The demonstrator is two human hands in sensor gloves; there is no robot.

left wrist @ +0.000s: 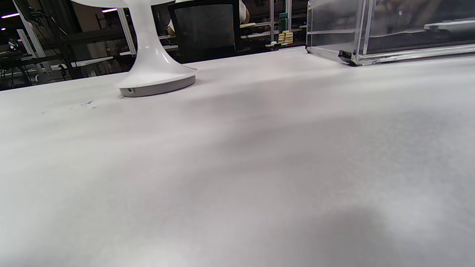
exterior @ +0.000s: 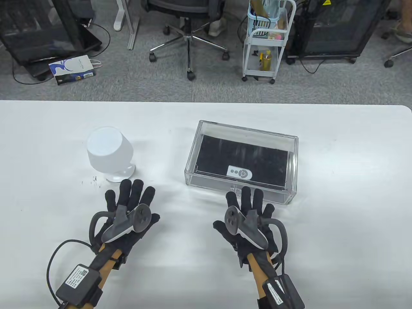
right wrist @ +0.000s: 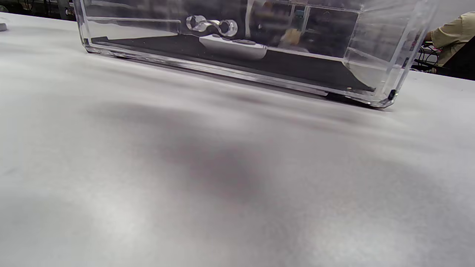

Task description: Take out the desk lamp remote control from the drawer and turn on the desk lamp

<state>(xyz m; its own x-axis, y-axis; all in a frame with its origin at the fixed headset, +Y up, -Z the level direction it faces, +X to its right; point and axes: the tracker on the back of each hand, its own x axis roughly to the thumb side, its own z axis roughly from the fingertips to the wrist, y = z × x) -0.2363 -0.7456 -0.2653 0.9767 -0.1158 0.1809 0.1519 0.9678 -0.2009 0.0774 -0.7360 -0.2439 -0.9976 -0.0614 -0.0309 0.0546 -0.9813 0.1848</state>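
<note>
A clear acrylic drawer box (exterior: pixel 291 151) with a black liner stands at the table's middle right, its drawer closed. A white remote control (exterior: pixel 239 173) lies inside near the front; it also shows in the right wrist view (right wrist: pixel 233 46), behind the clear handle (right wrist: pixel 211 25). A white desk lamp (exterior: pixel 108 152) stands to the left, unlit; its base shows in the left wrist view (left wrist: pixel 157 84). My left hand (exterior: pixel 130 206) rests flat on the table, fingers spread, just in front of the lamp. My right hand (exterior: pixel 249 209) rests flat, fingers spread, just in front of the drawer's handle. Both hands are empty.
The white table (exterior: pixel 338 231) runs past both side edges of the table view. Small dark specks (exterior: pixel 94 181) lie left of the lamp base. Beyond the far edge stand an office chair (exterior: pixel 190 19) and a white cart (exterior: pixel 265 42).
</note>
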